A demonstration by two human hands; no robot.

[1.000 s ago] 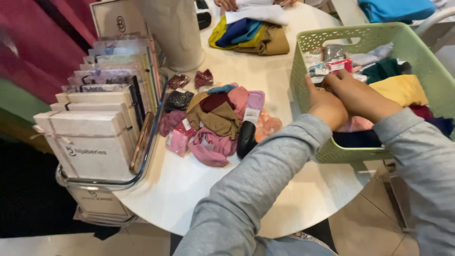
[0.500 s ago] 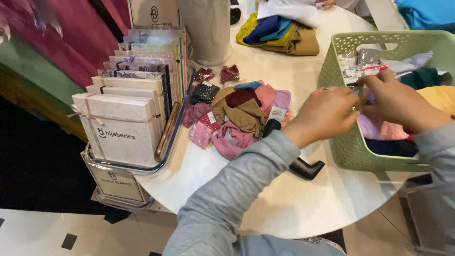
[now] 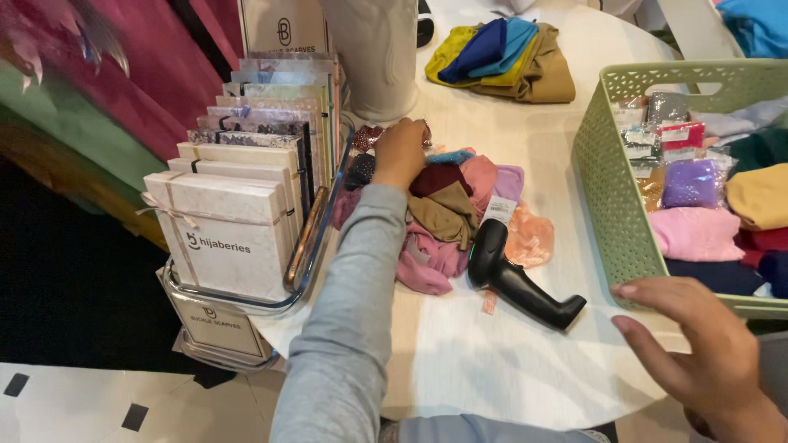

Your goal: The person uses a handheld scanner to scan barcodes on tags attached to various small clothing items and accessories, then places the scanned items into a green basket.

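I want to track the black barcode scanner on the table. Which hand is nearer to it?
Right. The right hand hovers just right of the scanner, near its handle end; the left hand rests on the cloth pile, up and left of it.

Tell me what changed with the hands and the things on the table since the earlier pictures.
Both hands left the green basket. The left hand moved across to the pile of small cloths and rests on its far edge; the right hand drew back, open and empty, near the basket's front corner. The black scanner, pile, boxes and folded scarves stayed put.
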